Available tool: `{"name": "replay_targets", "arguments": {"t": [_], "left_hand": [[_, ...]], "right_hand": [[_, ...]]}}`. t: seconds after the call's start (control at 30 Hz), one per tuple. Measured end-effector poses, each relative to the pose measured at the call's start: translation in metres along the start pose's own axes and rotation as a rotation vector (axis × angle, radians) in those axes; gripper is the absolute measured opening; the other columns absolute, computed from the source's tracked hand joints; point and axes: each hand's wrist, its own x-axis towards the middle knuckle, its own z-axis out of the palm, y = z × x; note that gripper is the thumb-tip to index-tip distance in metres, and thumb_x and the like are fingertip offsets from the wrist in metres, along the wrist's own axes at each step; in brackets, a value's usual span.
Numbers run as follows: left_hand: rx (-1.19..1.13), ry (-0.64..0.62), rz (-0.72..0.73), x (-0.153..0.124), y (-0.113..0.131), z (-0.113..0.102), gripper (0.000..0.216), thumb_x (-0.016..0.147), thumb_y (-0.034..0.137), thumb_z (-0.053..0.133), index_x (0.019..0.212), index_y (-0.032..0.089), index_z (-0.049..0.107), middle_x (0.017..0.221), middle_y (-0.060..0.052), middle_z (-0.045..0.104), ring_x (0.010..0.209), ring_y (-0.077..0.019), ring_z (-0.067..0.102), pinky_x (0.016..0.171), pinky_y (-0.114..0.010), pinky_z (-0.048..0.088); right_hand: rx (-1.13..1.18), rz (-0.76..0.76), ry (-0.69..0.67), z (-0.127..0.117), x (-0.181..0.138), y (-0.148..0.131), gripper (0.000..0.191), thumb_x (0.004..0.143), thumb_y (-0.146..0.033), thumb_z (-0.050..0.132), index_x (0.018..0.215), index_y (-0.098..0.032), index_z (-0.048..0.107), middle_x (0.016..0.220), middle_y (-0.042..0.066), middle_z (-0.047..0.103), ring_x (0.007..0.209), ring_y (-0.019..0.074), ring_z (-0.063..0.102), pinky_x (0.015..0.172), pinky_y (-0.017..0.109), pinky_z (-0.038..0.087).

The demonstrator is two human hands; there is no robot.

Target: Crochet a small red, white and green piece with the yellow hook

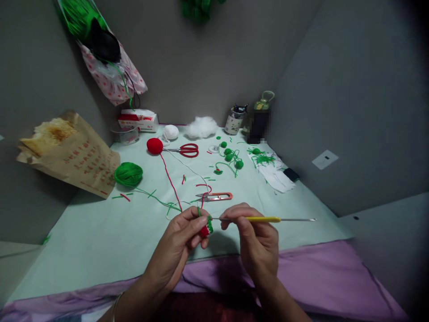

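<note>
Between the thumb and fingers of my left hand [182,239] is a small crochet piece [206,229], red below with a white line and a green upper edge. My right hand [256,237] grips a crochet hook [263,219] with a yellow handle and metal at both ends. The hook's left tip meets the green edge of the piece. Green and red strands run from my left hand toward a green yarn ball [128,174] and a red yarn ball [154,146]. Just beyond my hands lie orange thread snips [217,197].
Red-handled scissors [189,150], a white yarn ball [170,132] and stuffing [201,128] lie farther back. Several green crocheted balls [229,154] and yarn scraps are scattered right of centre. A paper bag with flatbread [83,161] leans at left; a cup [234,120] stands near the wall.
</note>
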Motion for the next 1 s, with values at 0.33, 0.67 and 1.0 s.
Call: {"name": "replay_targets", "arguments": {"t": [0.33,0.67,1.0], "left_hand": [[0.21,0.107,0.152,-0.003,-0.004,-0.001,0.026,0.079,0.039,0.088,0.091,0.017,0.08,0.061,0.004,0.057,0.054,-0.0068,0.047,0.053,-0.018,0.038],[0.197,0.081,0.14,-0.002,-0.008,-0.003,0.04,0.074,0.027,0.092,0.111,0.02,0.08,0.08,0.001,0.062,0.065,-0.0098,0.054,0.055,-0.019,0.045],[0.139,0.032,0.13,-0.004,-0.003,-0.001,0.025,0.079,0.028,0.089,0.092,0.017,0.071,0.079,0.002,0.061,0.062,-0.0082,0.051,0.053,-0.018,0.045]], "right_hand": [[0.102,0.044,0.036,0.008,-0.002,-0.001,0.017,0.102,-0.027,0.063,0.097,-0.025,0.079,0.082,0.002,0.071,0.071,0.0145,0.067,0.069,0.03,0.055],[0.274,0.21,0.153,0.014,-0.004,0.009,0.016,0.093,-0.039,0.076,0.093,-0.024,0.081,0.082,0.002,0.074,0.068,0.0148,0.067,0.064,0.028,0.057],[0.23,0.178,0.143,0.011,-0.001,0.008,0.016,0.096,-0.038,0.073,0.094,-0.025,0.081,0.081,0.001,0.074,0.068,0.0129,0.068,0.068,0.027,0.057]]}}
